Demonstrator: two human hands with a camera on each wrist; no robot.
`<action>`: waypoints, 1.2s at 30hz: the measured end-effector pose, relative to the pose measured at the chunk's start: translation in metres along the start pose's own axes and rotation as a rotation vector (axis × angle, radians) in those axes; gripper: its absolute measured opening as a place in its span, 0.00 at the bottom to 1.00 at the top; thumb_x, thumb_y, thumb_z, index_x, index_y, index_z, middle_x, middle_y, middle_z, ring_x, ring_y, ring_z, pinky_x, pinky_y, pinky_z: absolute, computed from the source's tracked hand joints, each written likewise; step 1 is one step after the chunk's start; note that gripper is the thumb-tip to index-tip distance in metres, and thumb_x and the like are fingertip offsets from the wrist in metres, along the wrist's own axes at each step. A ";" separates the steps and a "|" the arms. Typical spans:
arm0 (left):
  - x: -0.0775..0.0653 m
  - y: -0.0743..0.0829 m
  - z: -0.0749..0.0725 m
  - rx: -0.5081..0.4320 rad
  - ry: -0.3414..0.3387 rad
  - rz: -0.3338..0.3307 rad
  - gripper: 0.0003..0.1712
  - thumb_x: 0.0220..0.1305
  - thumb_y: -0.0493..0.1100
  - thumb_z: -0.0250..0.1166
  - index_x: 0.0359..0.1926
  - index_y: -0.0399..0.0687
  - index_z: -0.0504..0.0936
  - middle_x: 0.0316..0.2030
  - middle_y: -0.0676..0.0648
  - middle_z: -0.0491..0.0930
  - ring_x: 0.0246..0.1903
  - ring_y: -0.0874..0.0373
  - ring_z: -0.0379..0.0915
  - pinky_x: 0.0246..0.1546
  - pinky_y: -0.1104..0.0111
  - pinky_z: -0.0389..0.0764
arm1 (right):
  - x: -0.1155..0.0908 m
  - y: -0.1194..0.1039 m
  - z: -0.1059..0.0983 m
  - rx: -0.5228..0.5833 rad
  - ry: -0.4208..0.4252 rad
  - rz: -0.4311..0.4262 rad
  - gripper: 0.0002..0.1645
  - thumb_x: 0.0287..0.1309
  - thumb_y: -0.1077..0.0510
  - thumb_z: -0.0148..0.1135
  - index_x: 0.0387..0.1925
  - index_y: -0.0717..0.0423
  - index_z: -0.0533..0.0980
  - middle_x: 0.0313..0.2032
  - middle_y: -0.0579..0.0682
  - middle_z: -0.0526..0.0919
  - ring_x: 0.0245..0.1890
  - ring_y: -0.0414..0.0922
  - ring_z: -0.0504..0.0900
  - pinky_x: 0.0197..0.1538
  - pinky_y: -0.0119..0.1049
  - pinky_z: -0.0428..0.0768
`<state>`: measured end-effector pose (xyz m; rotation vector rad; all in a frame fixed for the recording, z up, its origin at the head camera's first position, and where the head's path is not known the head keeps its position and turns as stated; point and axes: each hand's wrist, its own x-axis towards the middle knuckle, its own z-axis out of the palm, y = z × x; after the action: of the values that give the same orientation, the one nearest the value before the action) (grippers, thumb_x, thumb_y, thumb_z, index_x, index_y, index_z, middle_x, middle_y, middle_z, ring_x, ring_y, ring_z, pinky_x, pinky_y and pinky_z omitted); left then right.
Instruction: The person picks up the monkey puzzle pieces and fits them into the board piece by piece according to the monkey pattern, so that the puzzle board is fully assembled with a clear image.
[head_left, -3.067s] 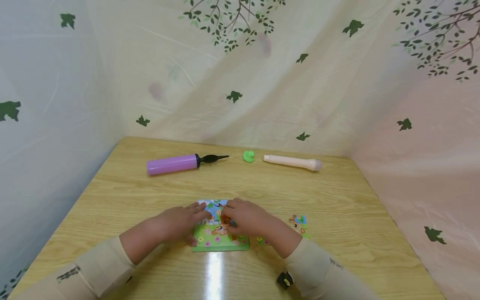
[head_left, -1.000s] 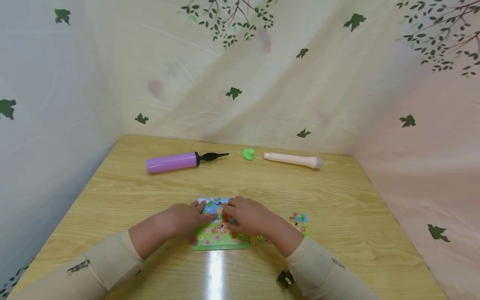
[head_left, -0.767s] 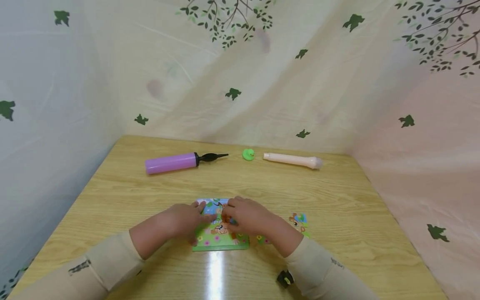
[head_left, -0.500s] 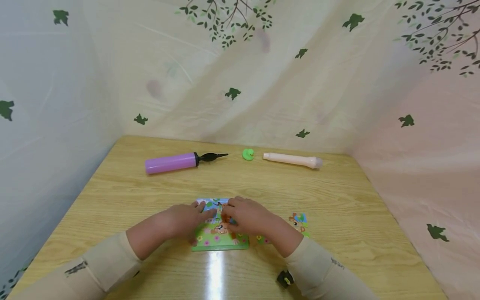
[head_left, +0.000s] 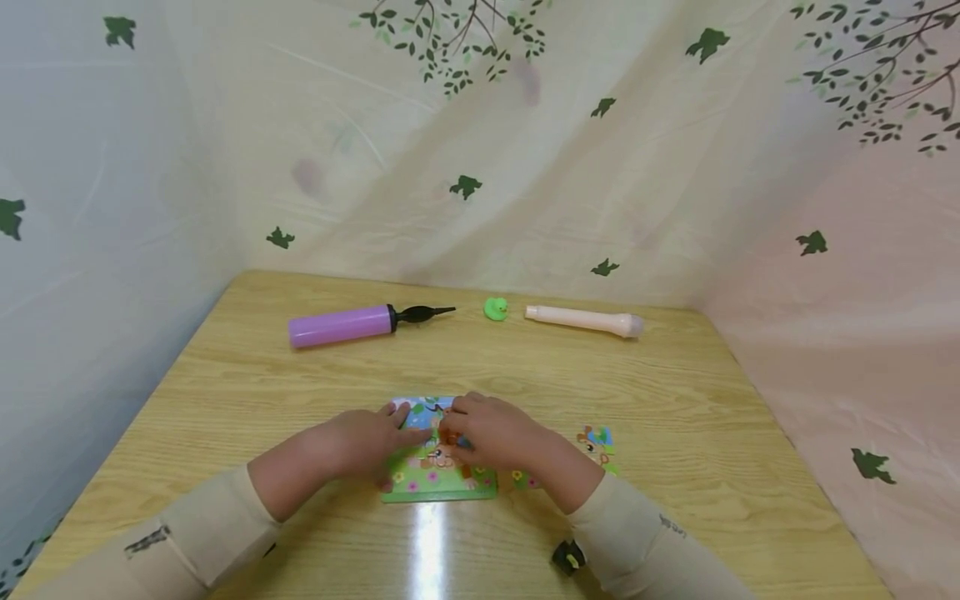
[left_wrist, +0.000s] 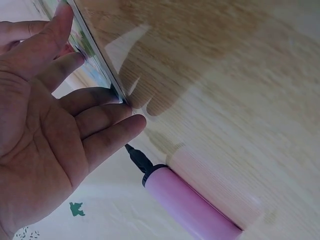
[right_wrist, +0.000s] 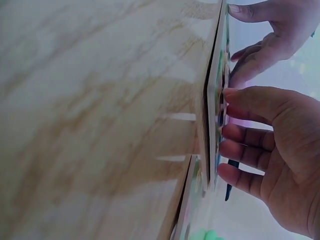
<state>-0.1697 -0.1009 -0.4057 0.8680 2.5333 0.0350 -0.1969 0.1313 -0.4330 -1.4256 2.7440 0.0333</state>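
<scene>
A colourful jigsaw puzzle in a thin tray lies flat on the table, showing cartoon animals, flowers and sky. My left hand rests on its left side with fingers spread; in the left wrist view several fingertips touch the tray's edge. On the right part of the picture, my right hand has bent fingers and thumb at a brown-orange puzzle piece, apparently pinching it against the tray. The fingers partly hide that piece. To the right lie loose puzzle pieces, partly covered by my right forearm.
Along the back of the table lie a purple hand pump with a black nozzle, a green toy duck and a pale pink microphone-shaped stick. A small black object sits near my right sleeve. Printed cloth surrounds the table.
Since about three seconds ago my left hand has shifted slightly right, its fingers reaching further over the puzzle. My right hand stays at the same spot with only tiny movements.
</scene>
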 end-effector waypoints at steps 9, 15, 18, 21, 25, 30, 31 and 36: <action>0.000 -0.002 0.000 -0.050 0.005 0.008 0.46 0.52 0.53 0.74 0.72 0.63 0.66 0.74 0.35 0.53 0.72 0.37 0.53 0.56 0.44 0.77 | -0.001 0.000 0.001 0.012 0.026 -0.031 0.16 0.66 0.44 0.60 0.51 0.42 0.79 0.48 0.41 0.78 0.47 0.40 0.75 0.53 0.34 0.79; -0.001 -0.003 0.001 -0.038 0.002 0.009 0.46 0.52 0.54 0.73 0.72 0.66 0.65 0.75 0.36 0.52 0.73 0.39 0.52 0.55 0.46 0.78 | -0.002 -0.002 -0.001 0.023 0.029 -0.025 0.14 0.66 0.44 0.60 0.48 0.42 0.79 0.47 0.40 0.77 0.45 0.39 0.74 0.51 0.33 0.79; 0.000 -0.004 0.001 -0.023 -0.001 0.010 0.46 0.53 0.55 0.72 0.72 0.68 0.64 0.75 0.36 0.51 0.73 0.39 0.52 0.54 0.47 0.79 | -0.002 -0.002 -0.001 0.026 0.034 -0.018 0.13 0.65 0.44 0.61 0.47 0.42 0.79 0.46 0.40 0.77 0.45 0.39 0.74 0.50 0.33 0.79; 0.000 -0.004 0.001 -0.013 -0.008 0.009 0.46 0.53 0.56 0.72 0.73 0.67 0.63 0.75 0.35 0.51 0.73 0.39 0.52 0.54 0.48 0.79 | -0.001 -0.002 0.000 0.029 0.032 -0.007 0.12 0.65 0.45 0.61 0.47 0.41 0.80 0.46 0.40 0.77 0.45 0.39 0.74 0.50 0.33 0.79; -0.001 -0.003 -0.001 -0.010 -0.015 0.007 0.46 0.53 0.55 0.72 0.73 0.66 0.63 0.75 0.35 0.51 0.73 0.39 0.51 0.54 0.48 0.79 | 0.000 -0.002 0.002 0.039 0.025 0.004 0.13 0.65 0.44 0.61 0.49 0.41 0.80 0.47 0.40 0.77 0.47 0.39 0.75 0.52 0.34 0.79; -0.001 -0.003 -0.001 -0.001 -0.012 0.007 0.46 0.53 0.55 0.72 0.73 0.65 0.63 0.75 0.35 0.51 0.73 0.39 0.51 0.54 0.48 0.79 | -0.002 0.001 0.001 0.066 0.009 -0.008 0.16 0.66 0.44 0.60 0.52 0.41 0.80 0.49 0.41 0.77 0.49 0.40 0.75 0.54 0.35 0.78; -0.001 -0.003 0.000 -0.002 -0.010 0.007 0.47 0.53 0.55 0.72 0.73 0.66 0.63 0.75 0.35 0.51 0.73 0.39 0.51 0.54 0.47 0.79 | -0.003 0.002 0.000 0.082 0.005 -0.009 0.16 0.67 0.45 0.60 0.52 0.41 0.80 0.49 0.41 0.77 0.49 0.40 0.75 0.54 0.35 0.78; -0.001 -0.003 0.000 -0.017 -0.001 0.007 0.47 0.53 0.54 0.73 0.73 0.66 0.64 0.75 0.35 0.52 0.73 0.39 0.51 0.57 0.46 0.77 | -0.018 0.016 -0.008 0.150 0.019 0.042 0.17 0.68 0.49 0.58 0.55 0.46 0.79 0.49 0.43 0.77 0.48 0.41 0.75 0.52 0.35 0.79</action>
<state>-0.1709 -0.1040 -0.4062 0.8703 2.5250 0.0586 -0.1998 0.1550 -0.4237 -1.3371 2.7245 -0.1811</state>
